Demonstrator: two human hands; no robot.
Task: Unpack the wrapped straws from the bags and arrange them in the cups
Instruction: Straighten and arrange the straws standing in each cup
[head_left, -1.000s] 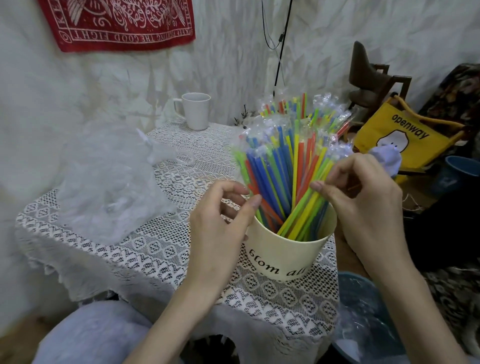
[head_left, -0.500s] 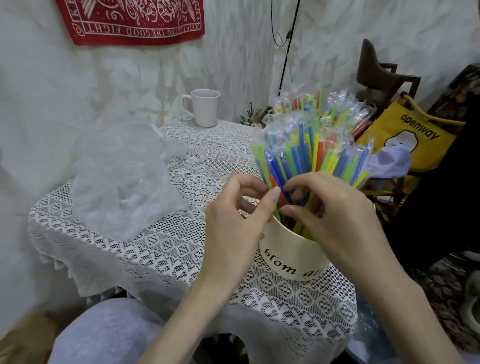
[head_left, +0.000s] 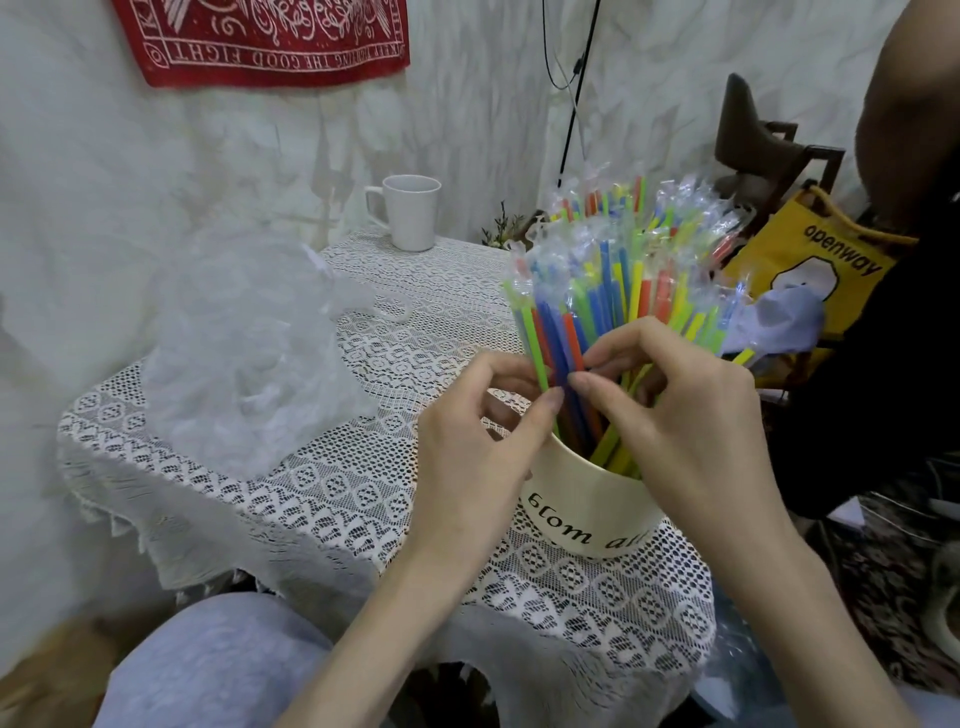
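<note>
Both hands (head_left: 675, 415) closer, fingers (head_left: 550, 402) pinching straws (head_left: 613, 291)

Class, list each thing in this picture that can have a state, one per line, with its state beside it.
Cream cup: upright, full of straws.
Wrapped straws: standing in the cup, fanned out, wrappers on.
Left hand: fingers curled, pinching straws.
Right hand: fingers curled, pinching straws.
White mug: upright; inside hidden.
Clear plastic bags: crumpled in a heap.
Yellow bag: upright, beside the table.
</note>
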